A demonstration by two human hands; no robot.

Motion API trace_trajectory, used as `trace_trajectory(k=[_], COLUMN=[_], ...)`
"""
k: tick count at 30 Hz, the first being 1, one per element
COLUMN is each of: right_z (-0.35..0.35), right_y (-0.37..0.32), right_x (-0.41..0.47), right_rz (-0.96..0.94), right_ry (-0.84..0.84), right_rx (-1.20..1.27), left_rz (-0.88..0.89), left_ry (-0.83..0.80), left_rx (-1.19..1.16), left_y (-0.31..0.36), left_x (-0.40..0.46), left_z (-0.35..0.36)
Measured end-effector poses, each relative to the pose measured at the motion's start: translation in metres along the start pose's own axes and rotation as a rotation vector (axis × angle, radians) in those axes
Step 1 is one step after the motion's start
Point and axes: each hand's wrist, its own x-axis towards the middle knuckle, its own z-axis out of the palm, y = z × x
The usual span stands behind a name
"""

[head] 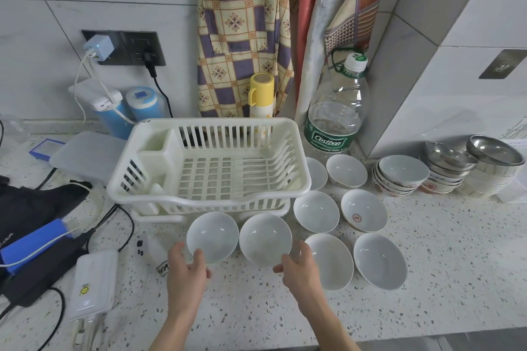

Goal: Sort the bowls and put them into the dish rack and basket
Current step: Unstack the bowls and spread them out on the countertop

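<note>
While each hand pinches a white bowl by its near rim, left hand (186, 265) on the left bowl (212, 236), right hand (298, 265) on the right bowl (265, 239), both sit just before the rack (296, 134). It lies empty, straight ahead, so I judge either hand equally near.

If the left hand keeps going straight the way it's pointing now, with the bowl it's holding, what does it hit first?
Probably the dish rack. The left hand points up and away, gripping a white bowl whose far rim already sits just in front of the rack's front wall. Depth is unclear, so the bowl might pass over it if lifted.
</note>
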Motion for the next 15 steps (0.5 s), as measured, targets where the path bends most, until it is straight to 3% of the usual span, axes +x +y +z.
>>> trace_trajectory(k=[3, 7, 15], right_z=[-0.018, -0.058, -0.206], right_y=[-0.003, -0.011, -0.009], right_x=[0.000, 0.009, 0.061], right_rz=[-0.042, -0.125, -0.143], right_ry=[0.050, 0.146, 0.369], right_rx=[0.038, 0.092, 0.236], left_rz=[0.175, 0.306, 0.297], left_ry=[0.018, -0.140, -0.333], left_rx=[0.004, 0.006, 0.010], left_y=[0.015, 0.039, 0.092], left_x=[-0.017, -0.036, -0.069], left_z=[0.012, 0.058, 0.214])
